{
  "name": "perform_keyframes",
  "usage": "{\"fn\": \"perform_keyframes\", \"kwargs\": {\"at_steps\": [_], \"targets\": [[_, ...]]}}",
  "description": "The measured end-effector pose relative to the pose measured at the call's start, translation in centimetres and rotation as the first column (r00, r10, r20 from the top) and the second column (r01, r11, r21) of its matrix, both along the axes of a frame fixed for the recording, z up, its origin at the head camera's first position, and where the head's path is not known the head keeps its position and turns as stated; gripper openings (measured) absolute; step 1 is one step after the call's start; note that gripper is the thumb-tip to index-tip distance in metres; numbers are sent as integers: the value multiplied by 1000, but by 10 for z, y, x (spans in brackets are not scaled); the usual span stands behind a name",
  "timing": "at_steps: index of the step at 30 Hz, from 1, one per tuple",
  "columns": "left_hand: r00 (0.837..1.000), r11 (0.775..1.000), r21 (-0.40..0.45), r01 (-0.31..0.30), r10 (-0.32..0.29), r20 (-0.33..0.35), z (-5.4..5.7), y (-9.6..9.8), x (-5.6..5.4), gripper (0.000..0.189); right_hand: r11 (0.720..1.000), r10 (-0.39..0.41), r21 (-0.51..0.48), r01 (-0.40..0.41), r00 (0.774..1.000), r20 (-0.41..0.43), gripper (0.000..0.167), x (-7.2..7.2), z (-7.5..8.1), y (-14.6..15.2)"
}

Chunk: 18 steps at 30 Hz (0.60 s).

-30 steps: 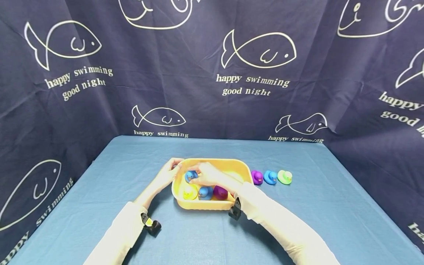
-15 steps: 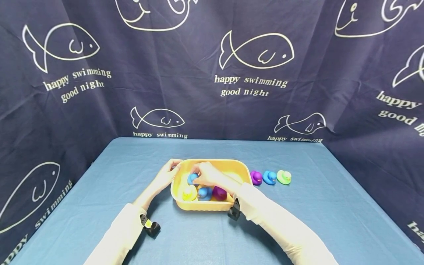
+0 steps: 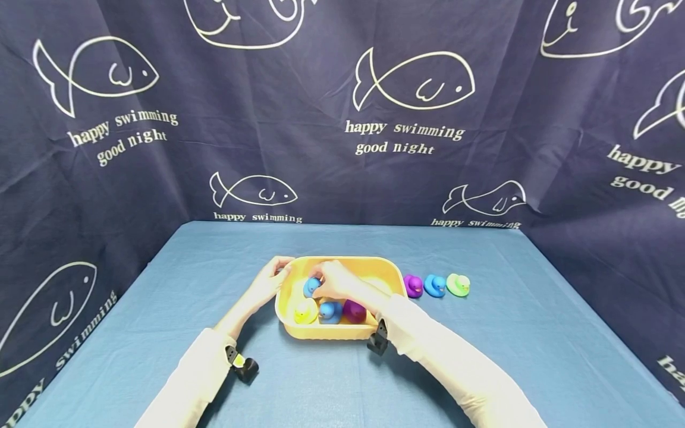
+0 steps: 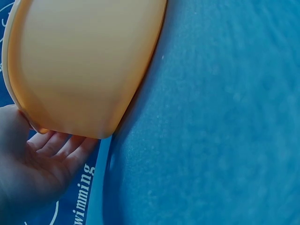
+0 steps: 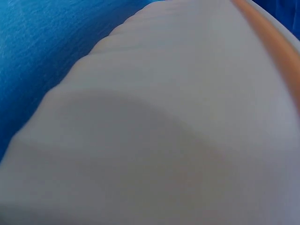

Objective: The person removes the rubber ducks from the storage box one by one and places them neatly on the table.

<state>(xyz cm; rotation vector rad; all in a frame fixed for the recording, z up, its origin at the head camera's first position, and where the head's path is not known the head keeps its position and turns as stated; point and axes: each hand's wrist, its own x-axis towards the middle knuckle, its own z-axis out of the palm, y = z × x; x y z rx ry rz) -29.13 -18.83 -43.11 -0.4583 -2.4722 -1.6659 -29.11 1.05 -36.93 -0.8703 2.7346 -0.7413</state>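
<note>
A yellow-orange plastic tub (image 3: pixel 329 331) stands on the table. My left hand (image 3: pixel 269 282) grips its left end; in the left wrist view the thumb lies at the rim and the fingers run behind the tub wall (image 4: pixel 79 70). Inside the tub, my right hand (image 3: pixel 336 282) pinches a blue rubber duck (image 3: pixel 310 289) near the back left. Along the tub's front side sit a yellow duck (image 3: pixel 306 311), another blue duck (image 3: pixel 330 312) and a purple duck (image 3: pixel 354 311). The right wrist view is filled by the tub's outer wall (image 5: pixel 164 117), so the right hand is hidden there.
Just right of the tub, a purple duck (image 3: pixel 413 286), a blue duck (image 3: pixel 435 286) and a green duck (image 3: pixel 458 285) stand in a row. A blue cloth (image 3: pixel 299 392) covers the table. Dark printed curtains (image 3: pixel 321 178) hang behind and at both sides.
The right hand's fingers have drawn in around the blue duck, which has shifted slightly right inside the tub. My left hand keeps its hold on the tub's end.
</note>
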Motion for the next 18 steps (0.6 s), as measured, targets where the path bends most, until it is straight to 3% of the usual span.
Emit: {"fn": "perform_keyframes", "kwargs": {"at_steps": [10, 15, 18], "targets": [[1000, 1000, 13, 23, -23, 8, 1, 0, 1, 33, 998, -26, -56, 27, 999, 19, 21, 2, 4, 6], [1000, 1000, -17, 11, -11, 17, 2, 0, 0, 34, 997, -7, -78, 7, 1000, -1, 21, 5, 9, 14], [1000, 1000, -27, 5, -4, 27, 2, -1, 0, 33, 994, 5, -107, -2, 1000, 31, 21, 7, 11, 20]]}}
